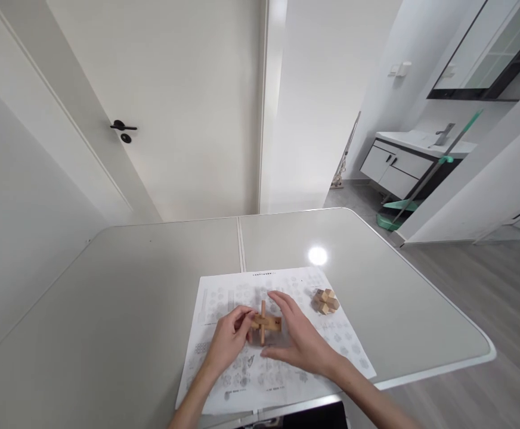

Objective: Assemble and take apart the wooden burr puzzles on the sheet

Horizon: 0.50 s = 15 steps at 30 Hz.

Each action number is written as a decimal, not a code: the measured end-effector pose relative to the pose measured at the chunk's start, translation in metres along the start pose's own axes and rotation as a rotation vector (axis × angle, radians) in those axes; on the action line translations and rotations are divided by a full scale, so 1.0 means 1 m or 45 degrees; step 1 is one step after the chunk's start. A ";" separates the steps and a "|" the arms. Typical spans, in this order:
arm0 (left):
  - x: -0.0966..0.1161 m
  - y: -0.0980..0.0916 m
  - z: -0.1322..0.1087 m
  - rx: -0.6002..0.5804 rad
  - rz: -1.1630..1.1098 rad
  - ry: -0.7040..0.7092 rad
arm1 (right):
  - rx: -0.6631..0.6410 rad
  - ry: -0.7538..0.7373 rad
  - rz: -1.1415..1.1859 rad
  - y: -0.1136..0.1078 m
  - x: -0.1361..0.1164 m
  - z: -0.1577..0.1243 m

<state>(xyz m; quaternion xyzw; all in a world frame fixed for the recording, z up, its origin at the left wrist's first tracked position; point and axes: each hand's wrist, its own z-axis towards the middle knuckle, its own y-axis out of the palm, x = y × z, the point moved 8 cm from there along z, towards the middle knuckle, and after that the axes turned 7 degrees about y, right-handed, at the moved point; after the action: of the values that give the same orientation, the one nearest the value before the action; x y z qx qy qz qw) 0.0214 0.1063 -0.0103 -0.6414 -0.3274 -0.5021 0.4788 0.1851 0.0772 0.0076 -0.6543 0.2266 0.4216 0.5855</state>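
A partly joined wooden burr puzzle (271, 323) is held just over the printed sheet (215, 298). One light piece lies crosswise, and a reddish rod stands out above and below it. My left hand (232, 333) pinches the puzzle's left end between thumb and fingers. Around its right side my right hand (302, 336) is spread, thumb and fingers apart, with a gap to the wood. A second wooden puzzle (325, 301), a knot of crossed blocks, rests on the sheet's right part.
The sheet lies on a grey folding table (152, 286) with a seam down its middle. At the near edge is a dark object (316, 415). Beyond stand a white door (188, 107), a sink cabinet (398, 164) and a green broom and dustpan (389, 222).
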 end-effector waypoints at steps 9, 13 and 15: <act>0.007 -0.007 -0.004 -0.005 -0.070 0.028 | 0.023 -0.111 -0.045 0.014 -0.017 0.007; 0.014 -0.033 -0.012 0.077 -0.085 -0.019 | 0.052 0.034 -0.057 -0.005 -0.005 -0.003; 0.015 -0.046 -0.017 0.150 -0.128 -0.058 | 0.038 0.067 -0.117 -0.007 0.004 -0.009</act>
<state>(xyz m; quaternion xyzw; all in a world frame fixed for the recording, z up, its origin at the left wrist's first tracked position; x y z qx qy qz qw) -0.0218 0.1050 0.0175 -0.6062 -0.3990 -0.4905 0.4824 0.1954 0.0711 0.0080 -0.6662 0.2180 0.3734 0.6077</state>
